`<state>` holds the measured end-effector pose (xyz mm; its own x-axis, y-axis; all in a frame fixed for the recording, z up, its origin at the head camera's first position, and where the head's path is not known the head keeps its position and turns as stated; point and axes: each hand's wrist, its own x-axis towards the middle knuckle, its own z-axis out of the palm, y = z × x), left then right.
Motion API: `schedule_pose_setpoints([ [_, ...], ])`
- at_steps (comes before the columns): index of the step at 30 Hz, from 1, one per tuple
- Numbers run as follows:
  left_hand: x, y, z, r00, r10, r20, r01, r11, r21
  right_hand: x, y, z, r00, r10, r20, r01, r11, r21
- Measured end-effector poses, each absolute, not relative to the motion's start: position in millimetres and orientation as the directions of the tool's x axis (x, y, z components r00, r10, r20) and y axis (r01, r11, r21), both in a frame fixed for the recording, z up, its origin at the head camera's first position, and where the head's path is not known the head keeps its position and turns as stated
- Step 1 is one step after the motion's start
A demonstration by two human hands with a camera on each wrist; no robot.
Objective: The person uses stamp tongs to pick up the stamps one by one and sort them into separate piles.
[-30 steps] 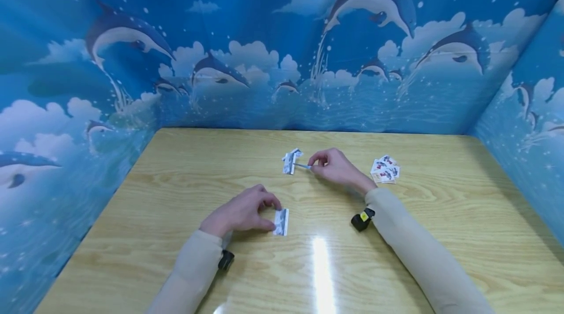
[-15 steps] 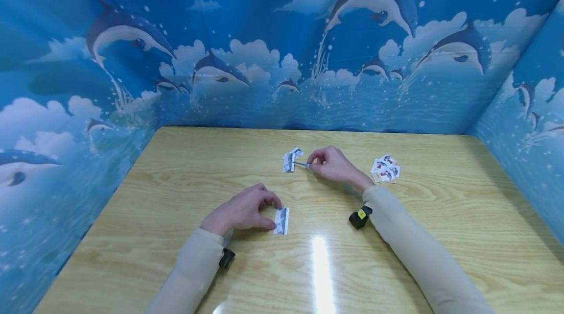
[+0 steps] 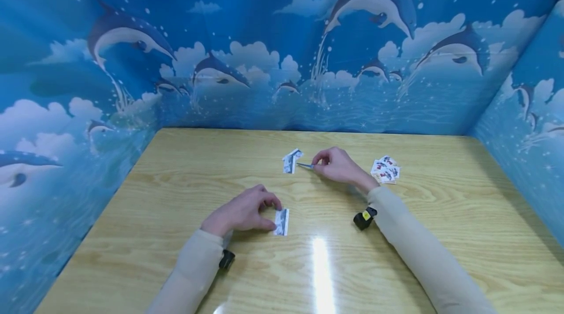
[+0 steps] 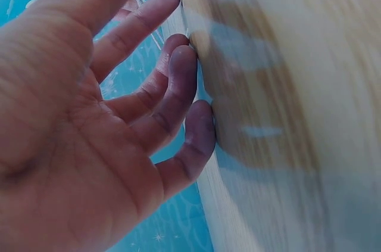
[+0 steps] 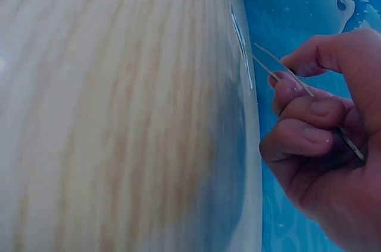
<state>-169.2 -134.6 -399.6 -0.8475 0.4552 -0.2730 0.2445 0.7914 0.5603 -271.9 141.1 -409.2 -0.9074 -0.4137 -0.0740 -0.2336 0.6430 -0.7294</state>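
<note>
My left hand rests on the table, thumb and forefinger touching opposite corners of a small printed paper slip that lies flat. Its other fingers are loosely bent, their tips against the tabletop in the left wrist view. My right hand pinches thin tweezers between thumb and fingers. Two slender prongs show in the right wrist view. The tweezers' tip points left, just beside a few overlapping slips near the back of the table. Whether the tip touches them cannot be told.
A loose pile of several small printed slips with red and dark pictures lies right of the right hand. The wooden table meets a blue dolphin-print curtain at its back and sides. A light reflection shines near the front.
My right hand has shifted slightly to the right, drawing the tweezers' tip back from the overlapping slips, whose top one sits a little differently. The left hand and its slip have stayed put.
</note>
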Motion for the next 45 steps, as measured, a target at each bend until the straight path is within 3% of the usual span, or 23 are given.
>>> schedule_pose_setpoints([
  [6,-167.8,-134.6,-399.0,-0.853,0.441,-0.279,0.232,0.799,0.555,-264.1,150.0,-406.9,-0.875,-0.478,-0.078,-0.279,0.63,-0.725],
  [16,-165.6,-135.6,-399.1,-0.855,0.445,-0.266,0.235,0.79,0.566,-231.9,158.7,-397.1,-0.741,-0.656,-0.144,-0.348,0.558,-0.754],
  [24,-165.8,-137.5,-400.7,-0.853,0.451,-0.262,0.237,0.782,0.576,-212.5,158.2,-399.2,-0.675,-0.721,-0.156,-0.381,0.522,-0.763],
  [45,-166.6,-137.7,-400.1,-0.849,0.466,-0.249,0.251,0.77,0.587,-201.4,137.9,-405.6,-0.624,-0.769,-0.138,-0.44,0.492,-0.751],
])
